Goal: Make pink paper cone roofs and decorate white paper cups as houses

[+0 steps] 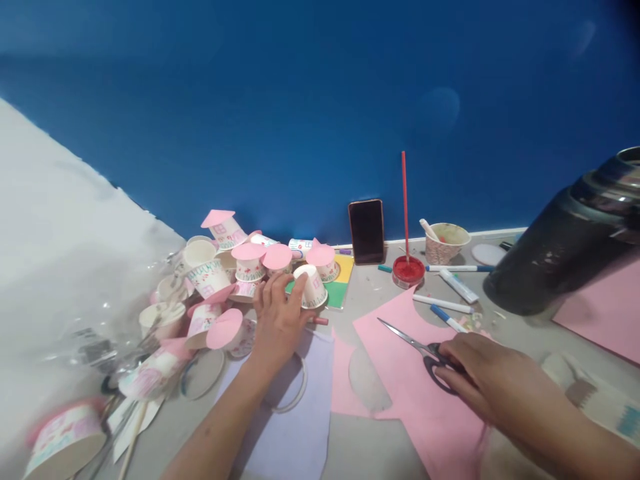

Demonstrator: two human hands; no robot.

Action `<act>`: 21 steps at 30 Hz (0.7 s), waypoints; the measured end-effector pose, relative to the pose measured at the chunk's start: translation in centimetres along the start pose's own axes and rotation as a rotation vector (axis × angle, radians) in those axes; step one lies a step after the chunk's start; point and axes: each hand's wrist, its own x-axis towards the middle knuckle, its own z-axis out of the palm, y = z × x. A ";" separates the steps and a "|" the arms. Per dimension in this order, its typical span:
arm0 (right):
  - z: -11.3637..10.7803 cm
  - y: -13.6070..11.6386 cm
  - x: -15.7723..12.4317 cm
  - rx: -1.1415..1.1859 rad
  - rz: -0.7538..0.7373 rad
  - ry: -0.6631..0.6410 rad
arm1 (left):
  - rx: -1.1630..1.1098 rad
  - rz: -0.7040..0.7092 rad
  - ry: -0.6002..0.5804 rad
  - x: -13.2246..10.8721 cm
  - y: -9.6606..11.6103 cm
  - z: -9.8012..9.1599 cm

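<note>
My left hand [281,319] curls against the left side of an upside-down white paper cup [314,288] with small drawings on it. The index finger rests on the cup's side; the thumb is partly hidden. My right hand [493,373] is closed on the black handles of a pair of scissors [407,335]. Their blades lie together, pointing left over a cut sheet of pink paper [435,413]. Under my left forearm are a lilac sheet [300,440] and a white ring [299,393].
Decorated paper cups with pink cone tops [249,252] crowd the left. A phone [366,232] leans on the blue wall. Nearby stand a red pot [409,275] holding a red stick and a cup [447,245]. Markers [459,287] lie before a large dark flask [560,247].
</note>
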 end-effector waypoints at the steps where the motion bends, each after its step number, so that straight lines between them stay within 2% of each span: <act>1: -0.1 -0.1 0.0 -0.012 0.001 -0.008 | -0.024 -0.002 0.017 0.0 0.1 -0.4; 5: -0.9 -0.5 0.3 -0.045 0.008 -0.089 | -0.150 0.028 0.083 0.3 1.7 -3.4; 7: -1.4 -0.7 0.5 -0.035 0.026 -0.122 | -0.251 0.115 -0.021 0.0 3.3 -4.9; 10: -2.4 -1.1 1.1 0.041 0.133 -0.107 | -0.342 0.364 -0.251 -1.4 6.2 -5.9; 12: -3.0 -1.4 1.5 0.140 0.221 -0.077 | -0.363 0.464 -0.275 -2.8 8.1 -5.4; 15: -3.6 -1.8 1.9 0.377 0.326 -0.055 | -0.393 0.586 -0.268 -4.9 10.0 -3.6; 18: -3.9 -1.9 2.0 0.662 0.434 -0.011 | -0.401 0.612 -0.210 -6.5 10.8 -1.7; 21: -3.8 -1.6 1.9 0.863 0.511 0.102 | -0.383 0.590 -0.143 -7.5 10.8 -0.5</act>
